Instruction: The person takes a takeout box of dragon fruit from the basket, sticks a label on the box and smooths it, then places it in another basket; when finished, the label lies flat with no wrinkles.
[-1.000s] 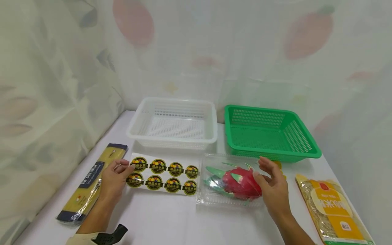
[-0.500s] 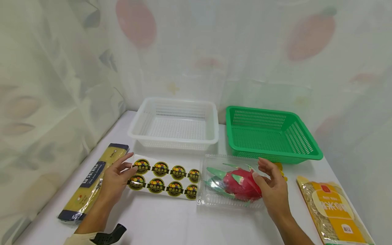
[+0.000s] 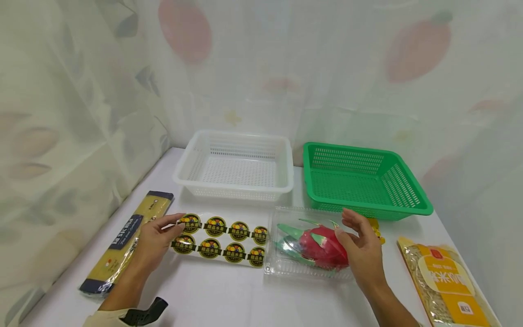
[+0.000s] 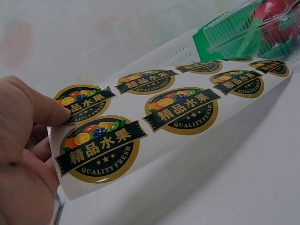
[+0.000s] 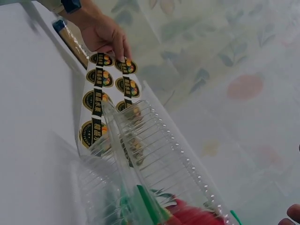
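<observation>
In the left wrist view my left hand (image 4: pixel 23 150) pinches one end of a white sheet of round fruit stickers (image 4: pixel 140 103) between thumb and fingers. The sheet slopes up off the table, its far end close to a clear plastic clamshell box (image 3: pixel 282 263). Inside the box lies a red dragon fruit (image 3: pixel 323 247) with green leaf tips. My right hand (image 3: pixel 363 254) is at the box's right end, thumb and fingers spread apart and relaxed over that end. Its fingertips (image 5: pixel 293 214) just show at the corner of the right wrist view.
Behind stand a white basket (image 3: pixel 234 188) and a green basket (image 3: pixel 367 206). A long pack of pasta (image 3: pixel 126 240) lies at the left, a yellow-and-orange food packet (image 3: pixel 445 277) at the right. A small yellow object (image 3: pixel 376 227) peeks out beside my right hand.
The sticker sheet's left end and my left fingers have shifted slightly to the right. My right hand stays at the box, nearly unmoved. The whole view has drifted a little.
</observation>
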Motion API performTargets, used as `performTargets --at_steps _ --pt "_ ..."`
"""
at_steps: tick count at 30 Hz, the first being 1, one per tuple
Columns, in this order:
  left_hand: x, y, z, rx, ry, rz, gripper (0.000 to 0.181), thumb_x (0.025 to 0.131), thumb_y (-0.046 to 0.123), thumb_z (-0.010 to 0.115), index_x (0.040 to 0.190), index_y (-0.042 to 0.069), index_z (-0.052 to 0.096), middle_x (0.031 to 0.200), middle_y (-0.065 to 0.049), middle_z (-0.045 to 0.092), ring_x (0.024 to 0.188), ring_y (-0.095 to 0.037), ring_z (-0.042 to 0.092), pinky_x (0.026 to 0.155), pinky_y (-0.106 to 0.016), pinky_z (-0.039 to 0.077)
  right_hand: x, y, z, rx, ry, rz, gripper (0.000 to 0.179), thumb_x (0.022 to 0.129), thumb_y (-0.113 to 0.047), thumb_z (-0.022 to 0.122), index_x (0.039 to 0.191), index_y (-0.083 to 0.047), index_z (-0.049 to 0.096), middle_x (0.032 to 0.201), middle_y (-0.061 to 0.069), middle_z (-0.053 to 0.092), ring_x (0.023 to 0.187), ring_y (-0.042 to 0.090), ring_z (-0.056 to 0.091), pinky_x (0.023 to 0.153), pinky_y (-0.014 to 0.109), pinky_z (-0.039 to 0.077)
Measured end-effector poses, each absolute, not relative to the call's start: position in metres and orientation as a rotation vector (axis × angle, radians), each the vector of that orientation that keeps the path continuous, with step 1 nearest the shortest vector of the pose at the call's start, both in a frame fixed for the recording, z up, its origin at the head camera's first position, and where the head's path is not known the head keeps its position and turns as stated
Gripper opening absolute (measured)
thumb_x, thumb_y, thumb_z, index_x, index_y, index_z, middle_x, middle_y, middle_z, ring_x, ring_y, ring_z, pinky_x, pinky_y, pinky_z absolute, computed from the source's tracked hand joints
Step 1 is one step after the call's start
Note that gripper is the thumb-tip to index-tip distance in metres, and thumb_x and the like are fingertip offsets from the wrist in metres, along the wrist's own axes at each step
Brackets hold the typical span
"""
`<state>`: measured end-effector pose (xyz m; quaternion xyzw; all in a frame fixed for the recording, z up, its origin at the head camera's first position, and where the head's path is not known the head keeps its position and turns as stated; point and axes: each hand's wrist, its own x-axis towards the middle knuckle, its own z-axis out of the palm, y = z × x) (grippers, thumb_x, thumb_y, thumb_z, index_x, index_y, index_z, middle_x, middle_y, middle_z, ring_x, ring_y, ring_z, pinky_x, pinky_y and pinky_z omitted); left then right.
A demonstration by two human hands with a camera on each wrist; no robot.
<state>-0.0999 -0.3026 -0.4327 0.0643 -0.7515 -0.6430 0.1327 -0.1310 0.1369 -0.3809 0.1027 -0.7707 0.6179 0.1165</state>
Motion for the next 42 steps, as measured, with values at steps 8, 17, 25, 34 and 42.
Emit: performTargets --at_steps 8,17,25,34,42 --pt "-0.100 -0.305 -0.429 0.269 -2.300 -1.658 0.034 0.088 0.010 0.072 0.114 -0.011 0.065 0.094 -0.009 0.067 0.078 -0.005 0.064 0.064 -0.022 0.053 -0.139 0.124 -0.367 0.439 -2.221 1.829 0.048 0.092 -0.002 0.063 0.138 -0.008 0.048 0.133 0.006 0.049 0.121 0.023 0.044 0.090 0.021 0.045" --pt "-0.099 -0.305 -0.426 0.221 -2.320 -1.615 0.031 0.088 0.013 0.073 0.108 -0.010 0.068 0.095 -0.016 0.070 0.078 -0.007 0.065 0.064 -0.022 0.053 -0.148 0.097 -0.351 0.618 -2.164 1.918 0.043 0.094 -0.005 0.061 0.136 -0.007 0.050 0.129 0.010 0.052 0.118 0.027 0.048 0.090 0.026 0.047" --pt "-0.099 -0.304 -0.426 0.255 -2.314 -1.629 0.030 0.087 0.012 0.074 0.108 -0.009 0.069 0.094 -0.016 0.070 0.075 -0.008 0.064 0.060 -0.022 0.052 -0.161 0.064 -0.338 0.769 -2.135 1.941 0.043 0.093 -0.002 0.061 0.134 -0.010 0.053 0.126 0.012 0.056 0.113 0.023 0.051 0.091 0.035 0.047" --pt "-0.099 -0.302 -0.426 0.283 -2.315 -1.605 0.030 0.087 0.012 0.074 0.108 -0.009 0.069 0.096 -0.017 0.069 0.074 -0.007 0.063 0.060 -0.022 0.051 -0.170 0.040 -0.330 0.871 -2.060 2.068 0.038 0.091 0.000 0.062 0.128 -0.008 0.056 0.120 0.012 0.059 0.109 0.028 0.054 0.089 0.038 0.048" --pt "-0.098 -0.300 -0.429 0.314 -2.325 -1.539 0.028 0.087 0.014 0.074 0.106 -0.007 0.070 0.094 -0.014 0.069 0.074 -0.009 0.063 0.059 -0.022 0.052 -0.173 0.024 -0.332 0.967 -2.020 2.106 0.033 0.090 -0.001 0.065 0.123 -0.003 0.060 0.114 0.016 0.061 0.105 0.032 0.056 0.083 0.037 0.050"
